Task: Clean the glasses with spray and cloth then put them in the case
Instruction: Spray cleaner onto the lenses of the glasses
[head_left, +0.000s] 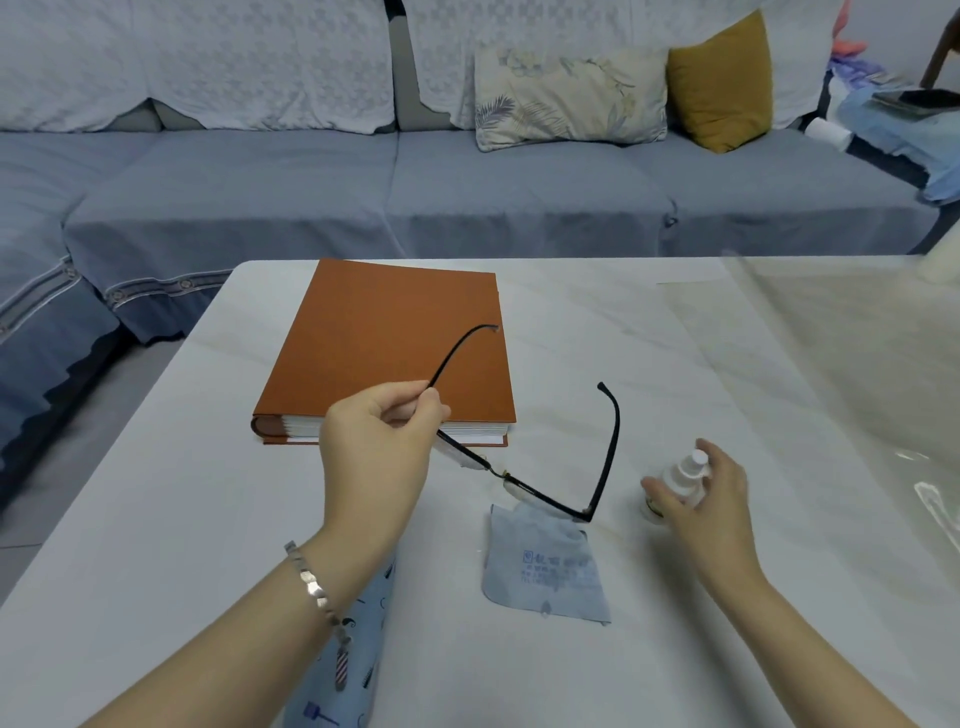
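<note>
My left hand (376, 441) pinches one temple of the black-framed glasses (605, 457) and holds them, arms unfolded, above the table. Their lenses hang just over the grey-blue cleaning cloth (545, 566), which lies flat on the white table. My right hand (701, 504) curls around the small white spray bottle (685, 467) to the right of the glasses, with the bottle's base at the table. A light blue patterned case (337, 670) lies under my left forearm, mostly hidden.
An orange-brown hardcover book (389, 353) lies on the white table (156, 519) behind my left hand. A clear plastic sheet (831, 364) covers the table's right part. A blue sofa (467, 192) with cushions stands beyond the table's far edge.
</note>
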